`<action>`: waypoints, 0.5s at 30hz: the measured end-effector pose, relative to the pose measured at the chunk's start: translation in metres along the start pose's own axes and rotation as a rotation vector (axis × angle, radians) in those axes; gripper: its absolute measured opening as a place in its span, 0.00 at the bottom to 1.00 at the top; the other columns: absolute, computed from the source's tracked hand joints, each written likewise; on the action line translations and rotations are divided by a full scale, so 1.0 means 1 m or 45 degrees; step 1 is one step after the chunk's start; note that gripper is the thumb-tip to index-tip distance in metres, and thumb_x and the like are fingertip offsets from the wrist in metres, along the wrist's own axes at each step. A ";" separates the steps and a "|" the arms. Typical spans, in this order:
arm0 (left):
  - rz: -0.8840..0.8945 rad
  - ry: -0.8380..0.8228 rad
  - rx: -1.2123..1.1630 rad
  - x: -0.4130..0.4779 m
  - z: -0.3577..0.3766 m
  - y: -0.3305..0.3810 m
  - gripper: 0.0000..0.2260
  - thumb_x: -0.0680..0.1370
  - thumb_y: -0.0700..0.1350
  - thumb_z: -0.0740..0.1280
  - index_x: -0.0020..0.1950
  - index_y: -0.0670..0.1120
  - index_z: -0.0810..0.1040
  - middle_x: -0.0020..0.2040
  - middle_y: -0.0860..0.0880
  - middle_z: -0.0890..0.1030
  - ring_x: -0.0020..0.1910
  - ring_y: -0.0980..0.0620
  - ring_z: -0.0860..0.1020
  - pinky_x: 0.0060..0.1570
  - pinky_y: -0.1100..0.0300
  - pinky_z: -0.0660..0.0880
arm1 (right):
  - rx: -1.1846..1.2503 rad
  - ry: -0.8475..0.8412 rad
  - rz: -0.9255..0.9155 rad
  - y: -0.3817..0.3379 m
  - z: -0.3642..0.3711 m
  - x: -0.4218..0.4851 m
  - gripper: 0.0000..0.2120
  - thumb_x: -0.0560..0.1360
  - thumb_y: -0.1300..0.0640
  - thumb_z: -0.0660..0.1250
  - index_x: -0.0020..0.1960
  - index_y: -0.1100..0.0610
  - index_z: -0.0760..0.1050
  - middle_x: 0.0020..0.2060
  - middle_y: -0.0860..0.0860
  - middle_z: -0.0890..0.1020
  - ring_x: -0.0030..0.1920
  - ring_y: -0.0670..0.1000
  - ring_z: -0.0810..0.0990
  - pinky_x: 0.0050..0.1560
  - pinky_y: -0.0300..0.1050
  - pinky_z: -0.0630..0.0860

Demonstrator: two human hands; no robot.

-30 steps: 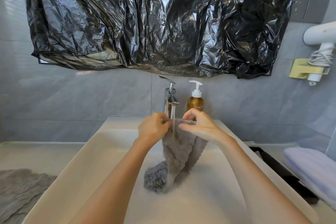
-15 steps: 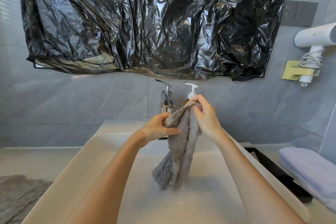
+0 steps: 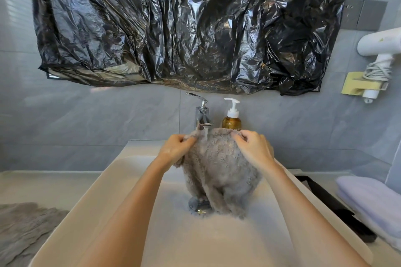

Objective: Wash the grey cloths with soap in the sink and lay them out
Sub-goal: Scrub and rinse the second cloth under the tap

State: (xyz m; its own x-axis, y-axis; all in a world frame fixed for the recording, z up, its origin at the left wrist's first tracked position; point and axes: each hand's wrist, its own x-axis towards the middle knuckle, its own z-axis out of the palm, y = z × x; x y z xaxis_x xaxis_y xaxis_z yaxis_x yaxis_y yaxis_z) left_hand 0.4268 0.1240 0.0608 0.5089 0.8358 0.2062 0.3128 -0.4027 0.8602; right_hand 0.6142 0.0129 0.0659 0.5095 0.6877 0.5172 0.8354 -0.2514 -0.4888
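The cloth (image 3: 221,171) is hanging in the sink (image 3: 104,197) between the left hand (image 3: 176,147) and the right hand (image 3: 252,147), just under the tap (image 3: 202,115), its lower end sitting just right of the drain (image 3: 198,205). The soap bottle (image 3: 231,119) is standing just right of the tap — a plastic sheet (image 3: 184,28) is hanging on the wall above both. A second cloth (image 3: 23,227) is lying on the counter (image 3: 54,184) left of the sink, a folded towel (image 3: 373,204) right.

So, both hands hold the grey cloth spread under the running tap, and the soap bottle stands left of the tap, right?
Not quite: in the head view the soap bottle stands right of the tap, not left. The left hand and right hand do hold the grey cloth spread under the running water.
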 end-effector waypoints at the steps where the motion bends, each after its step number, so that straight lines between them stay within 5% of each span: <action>1: -0.030 0.036 -0.051 0.001 -0.001 -0.001 0.15 0.79 0.56 0.62 0.42 0.46 0.72 0.37 0.46 0.76 0.36 0.47 0.74 0.36 0.59 0.71 | 0.031 -0.084 0.014 0.000 0.003 0.001 0.20 0.80 0.41 0.57 0.37 0.53 0.71 0.29 0.46 0.73 0.35 0.51 0.75 0.33 0.44 0.64; 3: -0.095 0.076 -0.188 0.002 -0.001 0.002 0.14 0.79 0.56 0.63 0.43 0.46 0.75 0.43 0.46 0.79 0.43 0.46 0.77 0.45 0.56 0.74 | 0.361 -0.229 0.073 -0.003 0.003 0.004 0.20 0.80 0.44 0.59 0.38 0.57 0.71 0.30 0.51 0.74 0.36 0.54 0.74 0.37 0.46 0.63; 7: -0.125 0.135 -0.408 0.000 0.010 0.013 0.11 0.81 0.49 0.61 0.46 0.44 0.75 0.41 0.47 0.78 0.40 0.51 0.76 0.36 0.59 0.72 | 1.090 -0.322 0.363 -0.014 0.000 0.005 0.13 0.78 0.52 0.65 0.50 0.61 0.81 0.47 0.59 0.85 0.48 0.58 0.83 0.52 0.48 0.76; 11: -0.298 0.049 -0.761 -0.002 0.023 0.019 0.15 0.80 0.47 0.57 0.38 0.44 0.77 0.34 0.44 0.80 0.35 0.47 0.77 0.37 0.57 0.72 | 1.300 -0.656 0.485 -0.033 0.023 -0.009 0.15 0.77 0.45 0.64 0.50 0.57 0.81 0.48 0.60 0.85 0.50 0.59 0.83 0.57 0.52 0.76; 15: -0.309 -0.026 -0.756 -0.006 0.044 0.017 0.23 0.83 0.57 0.51 0.51 0.44 0.80 0.50 0.41 0.84 0.50 0.45 0.82 0.52 0.51 0.77 | 1.141 -0.348 0.250 -0.059 0.050 -0.023 0.14 0.81 0.47 0.59 0.52 0.56 0.78 0.45 0.53 0.84 0.47 0.49 0.83 0.47 0.41 0.77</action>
State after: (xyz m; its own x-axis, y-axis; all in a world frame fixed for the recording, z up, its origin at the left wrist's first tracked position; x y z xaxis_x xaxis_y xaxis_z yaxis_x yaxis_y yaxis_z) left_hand 0.4647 0.0961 0.0536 0.4962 0.8677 -0.0307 -0.0734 0.0771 0.9943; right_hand 0.5431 0.0459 0.0482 0.4630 0.8526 0.2424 0.2143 0.1577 -0.9640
